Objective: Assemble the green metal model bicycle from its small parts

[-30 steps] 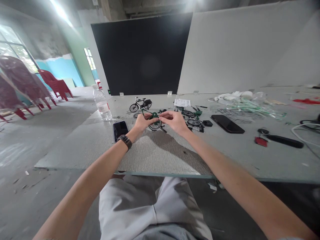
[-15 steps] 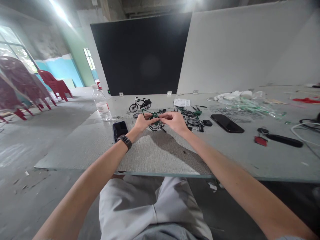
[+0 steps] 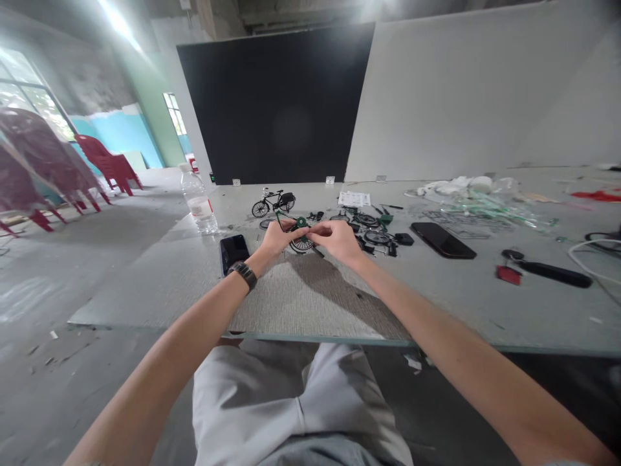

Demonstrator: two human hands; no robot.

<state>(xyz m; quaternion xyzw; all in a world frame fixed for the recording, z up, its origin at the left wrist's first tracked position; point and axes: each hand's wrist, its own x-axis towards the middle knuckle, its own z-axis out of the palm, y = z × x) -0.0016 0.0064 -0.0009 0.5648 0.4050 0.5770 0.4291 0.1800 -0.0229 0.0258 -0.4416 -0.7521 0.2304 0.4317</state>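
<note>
My left hand [image 3: 276, 239] is closed on a partly built green model bicycle [image 3: 301, 222]. Its black spoked wheel [image 3: 303, 245] hangs below my fingers, and a thin green bar rises beside the hand. My right hand [image 3: 338, 238] pinches at the right side of the model, its fingertips meeting my left thumb. Whatever lies in that pinch is too small and covered to make out. Just behind, a black model bicycle [image 3: 273, 203] stands upright on the table [image 3: 291, 310].
Loose wheels and bicycle parts [image 3: 376, 237] lie right of my hands, near a printed sheet [image 3: 354, 199]. Phones lie on the left [image 3: 233, 252] and right [image 3: 442, 240]. A water bottle [image 3: 200, 204], plastic bags with green sprues [image 3: 485, 200] and a key fob [image 3: 553, 273] are farther out.
The view has shifted very slightly. Both hands stay at the model bicycle, and my right fingers have bent a little differently at its side.
</note>
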